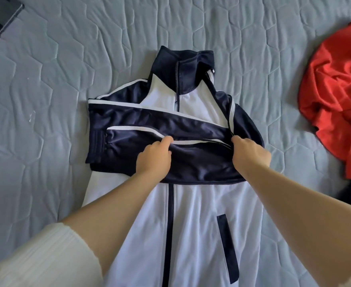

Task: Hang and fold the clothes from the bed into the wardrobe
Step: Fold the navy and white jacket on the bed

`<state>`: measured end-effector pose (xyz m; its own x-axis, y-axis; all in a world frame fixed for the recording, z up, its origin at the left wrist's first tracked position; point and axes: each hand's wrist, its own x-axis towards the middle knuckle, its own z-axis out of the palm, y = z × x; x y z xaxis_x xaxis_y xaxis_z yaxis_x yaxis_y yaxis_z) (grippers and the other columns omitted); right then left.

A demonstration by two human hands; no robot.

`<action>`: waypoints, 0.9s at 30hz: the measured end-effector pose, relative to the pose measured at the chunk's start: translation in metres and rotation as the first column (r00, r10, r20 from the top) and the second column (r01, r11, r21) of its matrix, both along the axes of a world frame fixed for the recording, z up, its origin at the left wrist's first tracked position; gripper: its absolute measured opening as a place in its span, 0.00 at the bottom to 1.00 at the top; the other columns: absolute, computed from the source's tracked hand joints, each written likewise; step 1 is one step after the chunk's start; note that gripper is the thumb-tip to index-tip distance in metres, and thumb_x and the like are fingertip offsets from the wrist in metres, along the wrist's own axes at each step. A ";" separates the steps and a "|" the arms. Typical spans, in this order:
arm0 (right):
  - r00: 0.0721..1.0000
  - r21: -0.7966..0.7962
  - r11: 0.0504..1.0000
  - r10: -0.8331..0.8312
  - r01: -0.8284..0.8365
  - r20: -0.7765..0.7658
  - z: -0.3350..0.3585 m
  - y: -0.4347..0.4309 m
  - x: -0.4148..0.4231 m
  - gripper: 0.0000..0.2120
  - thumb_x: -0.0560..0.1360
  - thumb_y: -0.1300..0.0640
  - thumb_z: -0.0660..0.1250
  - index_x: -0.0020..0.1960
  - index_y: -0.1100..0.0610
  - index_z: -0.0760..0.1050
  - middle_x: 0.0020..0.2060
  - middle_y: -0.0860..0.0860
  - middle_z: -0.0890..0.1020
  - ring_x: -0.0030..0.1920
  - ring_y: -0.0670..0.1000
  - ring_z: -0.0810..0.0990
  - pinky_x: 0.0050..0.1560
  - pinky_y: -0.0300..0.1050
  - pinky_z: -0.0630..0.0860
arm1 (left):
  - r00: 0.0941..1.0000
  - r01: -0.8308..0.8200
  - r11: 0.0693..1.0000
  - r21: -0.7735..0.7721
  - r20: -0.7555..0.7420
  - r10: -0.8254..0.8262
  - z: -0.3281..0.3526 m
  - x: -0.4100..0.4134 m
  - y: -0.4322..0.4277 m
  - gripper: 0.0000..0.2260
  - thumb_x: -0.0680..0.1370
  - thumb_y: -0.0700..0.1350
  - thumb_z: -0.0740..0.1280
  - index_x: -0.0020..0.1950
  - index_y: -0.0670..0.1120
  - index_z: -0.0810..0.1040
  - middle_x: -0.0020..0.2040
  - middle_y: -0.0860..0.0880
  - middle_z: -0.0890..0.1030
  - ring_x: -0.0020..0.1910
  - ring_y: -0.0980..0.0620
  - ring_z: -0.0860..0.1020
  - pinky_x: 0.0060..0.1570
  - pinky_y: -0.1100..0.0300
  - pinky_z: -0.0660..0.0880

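Left hand, right hand | fingers pinch jacket | red garment right | phone far-left

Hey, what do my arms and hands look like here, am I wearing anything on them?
The left hand and right hand are bare: no gloves, rings or watch visible. A white ribbed sleeve covers the left arm down to about the elbow, leaving the left forearm bare. The right forearm is bare as far as the picture shows.

Two hands, left hand and right hand, one jacket, one red garment, one phone, one bed.
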<state>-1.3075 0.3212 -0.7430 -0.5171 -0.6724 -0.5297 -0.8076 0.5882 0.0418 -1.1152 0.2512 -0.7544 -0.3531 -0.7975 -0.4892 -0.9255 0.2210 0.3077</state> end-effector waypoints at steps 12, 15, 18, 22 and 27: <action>0.837 -0.578 0.607 -0.419 0.546 0.351 0.025 -0.016 -0.042 0.29 0.73 0.64 0.58 0.73 0.55 0.59 0.72 0.53 0.64 0.69 0.57 0.65 0.65 0.49 0.61 | 0.994 -0.004 0.992 -0.122 -0.109 -0.009 0.007 -0.022 0.010 0.31 0.77 0.45 0.63 0.76 0.53 0.50 0.74 0.42 0.58 0.73 0.41 0.56 0.63 0.47 0.66; 0.976 -0.564 0.801 -0.117 0.202 0.183 0.011 0.015 -0.023 0.25 0.72 0.60 0.62 0.69 0.54 0.66 0.70 0.51 0.66 0.67 0.57 0.65 0.63 0.51 0.62 | 0.985 0.168 0.984 -0.057 -0.036 -0.170 -0.003 -0.035 0.022 0.33 0.78 0.55 0.61 0.75 0.60 0.42 0.77 0.51 0.42 0.75 0.40 0.46 0.68 0.42 0.60; 0.959 -0.380 0.907 0.247 -0.180 0.137 -0.010 0.046 -0.012 0.22 0.74 0.52 0.64 0.67 0.53 0.68 0.66 0.50 0.68 0.68 0.55 0.64 0.63 0.48 0.61 | 0.978 0.197 0.980 0.002 0.064 -0.197 -0.017 -0.035 0.030 0.38 0.76 0.59 0.61 0.72 0.63 0.35 0.75 0.56 0.35 0.75 0.41 0.43 0.68 0.38 0.57; 0.953 -0.094 0.967 0.251 -0.238 0.167 -0.029 0.063 -0.013 0.29 0.79 0.46 0.55 0.76 0.52 0.50 0.76 0.47 0.53 0.76 0.54 0.50 0.72 0.46 0.50 | 0.968 0.137 0.990 -0.040 0.216 -0.125 -0.029 -0.008 0.034 0.46 0.71 0.65 0.63 0.73 0.59 0.31 0.75 0.52 0.32 0.75 0.43 0.46 0.67 0.38 0.58; 0.996 -0.398 0.917 0.059 -0.029 0.063 -0.014 0.035 0.007 0.17 0.70 0.60 0.61 0.59 0.59 0.72 0.58 0.55 0.74 0.58 0.60 0.70 0.57 0.49 0.62 | 0.989 -0.143 0.974 -0.178 0.018 0.149 -0.024 -0.001 0.031 0.52 0.65 0.64 0.71 0.75 0.56 0.37 0.76 0.46 0.38 0.75 0.42 0.48 0.66 0.39 0.58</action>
<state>-1.3004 0.3559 -0.7567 -0.4528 -0.8559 -0.2498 -0.8249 0.5084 -0.2469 -1.1159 0.2819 -0.7782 -0.2134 -0.9138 -0.3456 -0.9602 0.1309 0.2468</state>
